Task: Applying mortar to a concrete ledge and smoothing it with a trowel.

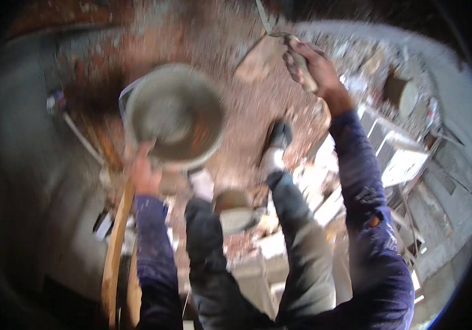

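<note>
My left grip (145, 170) is grasping the near-left edge of a wide, round, grey bucket (214, 102) with a pale rim, one finger laid over that rim. The bucket sits left of centre in my view, its mouth facing up toward me; a thin pale handle (121, 104) loops out on its far-left side. The inside looks grey with an orange-brown patch, too blurred for me to tell what it holds, and I cannot tell whether its base touches the ground.

Out ahead and to the right, my right grip (313, 63) is clenched around the cream-coloured handle of a metal trowel (306, 77), well apart from the bucket. Its narrow neck bends toward a blade cut off by the top edge of my view.

Below lies reddish-brown ground (247, 113), with a flat, pinkish slab (258, 59) near the trowel. I see one dark shoe (281, 133) right of the bucket, a long, light wooden plank (116, 253) beside the left sleeve (156, 236), and loose grey rubble (370, 52) beyond the right wrist.
</note>
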Motion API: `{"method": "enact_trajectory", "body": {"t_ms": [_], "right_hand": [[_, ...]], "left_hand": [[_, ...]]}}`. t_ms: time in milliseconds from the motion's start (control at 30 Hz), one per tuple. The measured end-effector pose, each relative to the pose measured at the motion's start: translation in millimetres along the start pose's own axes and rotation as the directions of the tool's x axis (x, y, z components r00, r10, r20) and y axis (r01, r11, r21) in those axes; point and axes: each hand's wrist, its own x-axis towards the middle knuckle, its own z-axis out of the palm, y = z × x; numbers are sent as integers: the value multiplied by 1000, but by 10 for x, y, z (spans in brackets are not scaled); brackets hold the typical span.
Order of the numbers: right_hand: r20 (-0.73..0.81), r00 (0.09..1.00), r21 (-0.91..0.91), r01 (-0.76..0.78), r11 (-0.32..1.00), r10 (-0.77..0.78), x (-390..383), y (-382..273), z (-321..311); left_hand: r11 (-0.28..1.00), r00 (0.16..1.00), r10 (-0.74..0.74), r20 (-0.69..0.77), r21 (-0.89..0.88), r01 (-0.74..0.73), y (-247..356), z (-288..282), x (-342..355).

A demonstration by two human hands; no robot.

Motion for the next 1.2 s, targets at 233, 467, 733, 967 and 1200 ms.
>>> {"method": "enact_trajectory", "body": {"t_ms": [233,467,733,967,1200], "right_hand": [[-432,896,-289,-246,925,103,-1820,1210,-36],[-740,629,-555,-373,744,-238,-3023,1354,-575],[-763,498,-584,-258,770,-412,-4195,264,-570],[-681,665,-653,-363,665,-305,-4227,532,-610],[-659,715,-659,-399,637,-234,-3975,1182,-286]], "left_hand": [[-43,790,-418,449,-878,477,377,547,298],[75,855,-169,491,-858,508,1362,835,196],[451,620,519,588,-805,386,3409,2031,-1157],[902,285,401,870,-320,-290,2065,2284,-1626],[829,268,333,904,-145,-541,1555,1895,-2514]]}}
